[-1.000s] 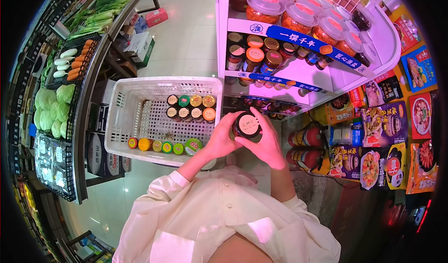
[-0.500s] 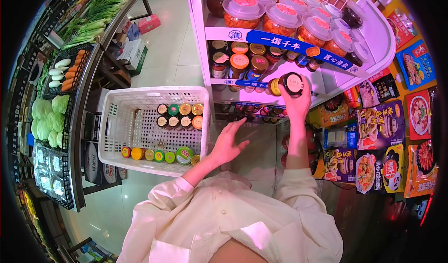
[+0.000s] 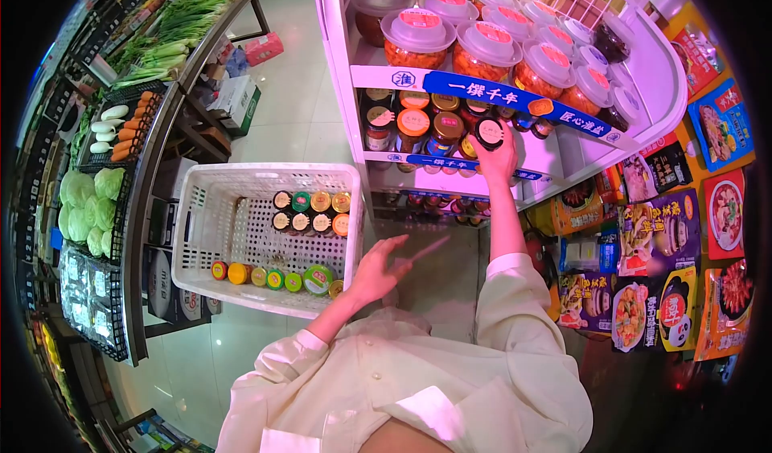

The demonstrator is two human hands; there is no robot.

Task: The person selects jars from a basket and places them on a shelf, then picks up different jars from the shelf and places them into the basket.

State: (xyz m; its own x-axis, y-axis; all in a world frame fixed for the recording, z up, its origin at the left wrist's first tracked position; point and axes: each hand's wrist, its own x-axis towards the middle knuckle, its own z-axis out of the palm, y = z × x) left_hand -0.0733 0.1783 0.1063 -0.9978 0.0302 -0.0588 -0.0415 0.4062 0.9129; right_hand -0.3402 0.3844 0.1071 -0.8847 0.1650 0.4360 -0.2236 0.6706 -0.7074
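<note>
My right hand (image 3: 500,162) grips a black-lidded jar (image 3: 489,133) on the middle shelf, at the right end of several jars with orange, gold and black lids. A yellowish jar (image 3: 469,146) stands or is held just left of it; which one I cannot tell. My left hand (image 3: 378,272) hangs empty with fingers apart, right of a white crate (image 3: 269,167). Inside the crate, two rows of small jars (image 3: 322,223) stand at the right and a line of coloured-lid jars (image 3: 239,273) runs along the near side.
Tubs of red food (image 3: 482,49) fill the shelf above. Colourful food packets (image 3: 659,232) hang at the right. On the left, a vegetable stand (image 3: 181,79) carries greens, carrots and cabbages. A white box (image 3: 234,99) sits on the floor behind the crate.
My right hand has moved up and forward with the jar, from in front of the shelf to among its jars. My left hand has shifted slightly down and left.
</note>
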